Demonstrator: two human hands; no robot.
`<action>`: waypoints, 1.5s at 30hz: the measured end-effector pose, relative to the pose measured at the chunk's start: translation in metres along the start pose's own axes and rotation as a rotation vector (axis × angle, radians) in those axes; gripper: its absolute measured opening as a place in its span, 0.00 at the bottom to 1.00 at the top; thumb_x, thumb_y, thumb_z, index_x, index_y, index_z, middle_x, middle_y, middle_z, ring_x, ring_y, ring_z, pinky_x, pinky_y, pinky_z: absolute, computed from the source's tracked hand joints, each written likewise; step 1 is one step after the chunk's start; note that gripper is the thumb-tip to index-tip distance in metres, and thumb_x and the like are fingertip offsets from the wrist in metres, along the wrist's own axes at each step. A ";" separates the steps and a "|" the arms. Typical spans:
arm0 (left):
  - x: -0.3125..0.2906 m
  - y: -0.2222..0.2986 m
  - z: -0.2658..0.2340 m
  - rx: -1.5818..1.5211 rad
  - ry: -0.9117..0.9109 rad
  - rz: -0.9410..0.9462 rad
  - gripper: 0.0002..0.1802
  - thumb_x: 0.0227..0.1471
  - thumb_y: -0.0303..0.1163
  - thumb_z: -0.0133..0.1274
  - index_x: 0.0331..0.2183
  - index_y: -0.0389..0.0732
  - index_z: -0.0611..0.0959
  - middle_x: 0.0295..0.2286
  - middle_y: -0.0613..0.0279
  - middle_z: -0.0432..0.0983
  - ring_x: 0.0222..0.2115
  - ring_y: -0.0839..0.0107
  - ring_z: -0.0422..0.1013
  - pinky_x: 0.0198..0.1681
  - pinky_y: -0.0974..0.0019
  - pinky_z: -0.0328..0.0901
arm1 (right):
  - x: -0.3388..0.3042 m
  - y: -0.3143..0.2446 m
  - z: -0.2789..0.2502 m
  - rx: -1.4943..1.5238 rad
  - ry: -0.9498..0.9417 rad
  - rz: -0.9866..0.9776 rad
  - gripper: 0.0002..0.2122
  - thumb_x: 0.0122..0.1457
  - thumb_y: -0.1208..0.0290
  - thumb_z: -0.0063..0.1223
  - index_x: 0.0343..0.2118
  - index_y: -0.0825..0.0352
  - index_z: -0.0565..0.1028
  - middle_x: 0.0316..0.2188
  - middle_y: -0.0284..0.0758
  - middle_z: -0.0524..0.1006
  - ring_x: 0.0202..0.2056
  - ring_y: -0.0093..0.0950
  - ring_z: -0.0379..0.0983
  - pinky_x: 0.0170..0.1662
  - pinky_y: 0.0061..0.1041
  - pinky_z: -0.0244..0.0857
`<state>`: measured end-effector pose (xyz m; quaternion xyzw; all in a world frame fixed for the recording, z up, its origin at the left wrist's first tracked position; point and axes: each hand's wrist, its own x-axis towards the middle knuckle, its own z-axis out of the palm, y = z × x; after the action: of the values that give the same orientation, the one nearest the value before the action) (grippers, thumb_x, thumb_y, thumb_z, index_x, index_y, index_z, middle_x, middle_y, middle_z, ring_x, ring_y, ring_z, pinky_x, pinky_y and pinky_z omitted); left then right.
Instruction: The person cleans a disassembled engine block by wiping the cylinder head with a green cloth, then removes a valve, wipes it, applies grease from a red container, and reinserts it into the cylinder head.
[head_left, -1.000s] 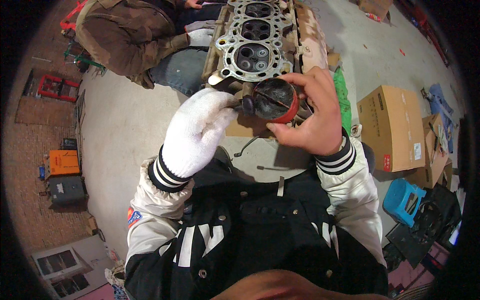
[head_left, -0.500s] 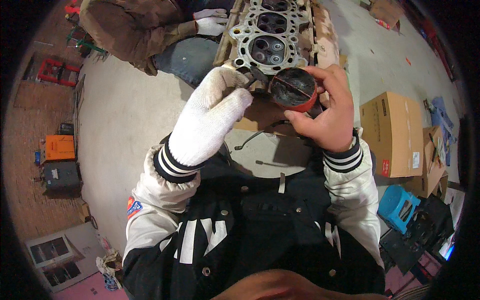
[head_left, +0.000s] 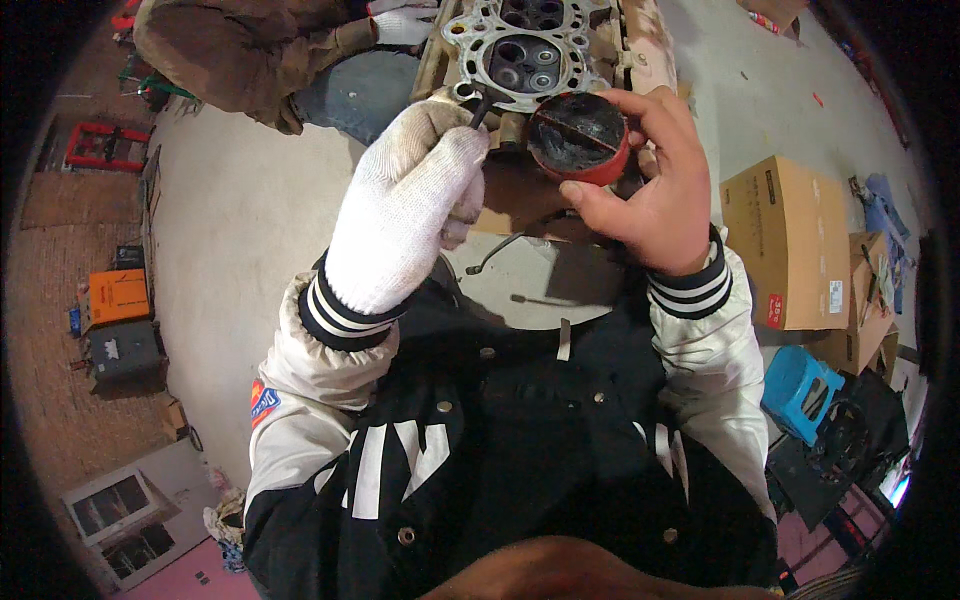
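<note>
Ahead of me lies a cylinder head [head_left: 519, 70], its round combustion chambers facing up with dark valves in them. My right hand [head_left: 665, 195], bare, grips a round red tin [head_left: 590, 172] by its side, tilted so that its inside shows. Black paste [head_left: 580, 130] fills the tin, split into two halves by a straight divider. My left hand [head_left: 405, 205] wears a white knitted glove with dirty fingertips. It is closed on a short dark stick [head_left: 482, 108], which pokes out past the thumb just left of the tin. The stick's lower part is hidden in the glove.
At the far left, another person in brown clothing [head_left: 230, 55] has a white-gloved hand [head_left: 402, 25] beside the cylinder head. Cardboard boxes [head_left: 785, 245] and a blue plastic stool [head_left: 800, 385] stand on the right. An orange case [head_left: 118, 297] is on the left.
The dark stick in my left hand has drawn a little left, away from the tin. The view has shifted, so the cylinder head sits higher in the picture.
</note>
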<state>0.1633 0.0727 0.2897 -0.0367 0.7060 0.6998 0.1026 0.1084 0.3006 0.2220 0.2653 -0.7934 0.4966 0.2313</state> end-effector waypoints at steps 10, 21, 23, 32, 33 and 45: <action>-0.003 0.004 0.007 -0.085 -0.027 -0.056 0.15 0.66 0.44 0.50 0.44 0.41 0.75 0.20 0.68 0.66 0.16 0.79 0.60 0.18 0.74 0.53 | 0.001 -0.002 -0.005 -0.071 -0.040 -0.022 0.31 0.39 0.59 0.72 0.48 0.69 0.77 0.34 0.32 0.70 0.35 0.26 0.65 0.42 0.23 0.62; -0.005 0.006 0.007 0.029 0.009 -0.044 0.11 0.64 0.38 0.53 0.42 0.41 0.76 0.22 0.66 0.73 0.19 0.79 0.66 0.23 0.74 0.64 | 0.000 -0.002 -0.004 -0.042 -0.030 -0.038 0.30 0.40 0.60 0.72 0.48 0.69 0.78 0.34 0.31 0.69 0.35 0.26 0.64 0.42 0.23 0.61; -0.005 0.007 0.005 0.042 -0.007 -0.047 0.11 0.64 0.38 0.53 0.41 0.40 0.76 0.22 0.66 0.74 0.19 0.80 0.67 0.23 0.74 0.64 | 0.000 -0.002 -0.004 -0.050 -0.024 -0.044 0.30 0.40 0.60 0.72 0.48 0.69 0.78 0.34 0.31 0.70 0.35 0.26 0.65 0.42 0.23 0.62; -0.006 -0.005 0.005 0.464 0.135 0.214 0.13 0.63 0.30 0.56 0.46 0.34 0.79 0.30 0.62 0.80 0.29 0.79 0.75 0.34 0.72 0.70 | 0.000 0.001 -0.006 -0.032 -0.038 -0.040 0.31 0.38 0.61 0.72 0.49 0.68 0.78 0.35 0.32 0.71 0.37 0.27 0.67 0.44 0.24 0.63; -0.006 -0.006 0.004 0.507 0.123 0.261 0.12 0.62 0.30 0.56 0.46 0.34 0.80 0.31 0.61 0.80 0.30 0.77 0.76 0.35 0.71 0.71 | 0.000 0.001 -0.006 -0.043 -0.046 -0.040 0.31 0.38 0.62 0.72 0.49 0.68 0.78 0.36 0.33 0.72 0.37 0.27 0.67 0.44 0.24 0.63; -0.002 -0.009 -0.013 0.918 0.050 0.529 0.10 0.58 0.28 0.59 0.42 0.36 0.83 0.35 0.50 0.81 0.36 0.55 0.80 0.40 0.61 0.72 | -0.002 -0.003 -0.006 -0.071 -0.047 -0.124 0.31 0.36 0.63 0.73 0.47 0.69 0.78 0.36 0.33 0.71 0.38 0.28 0.69 0.43 0.23 0.65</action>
<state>0.1657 0.0598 0.2814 0.1748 0.9271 0.3195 -0.0889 0.1125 0.3054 0.2257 0.3173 -0.7978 0.4463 0.2521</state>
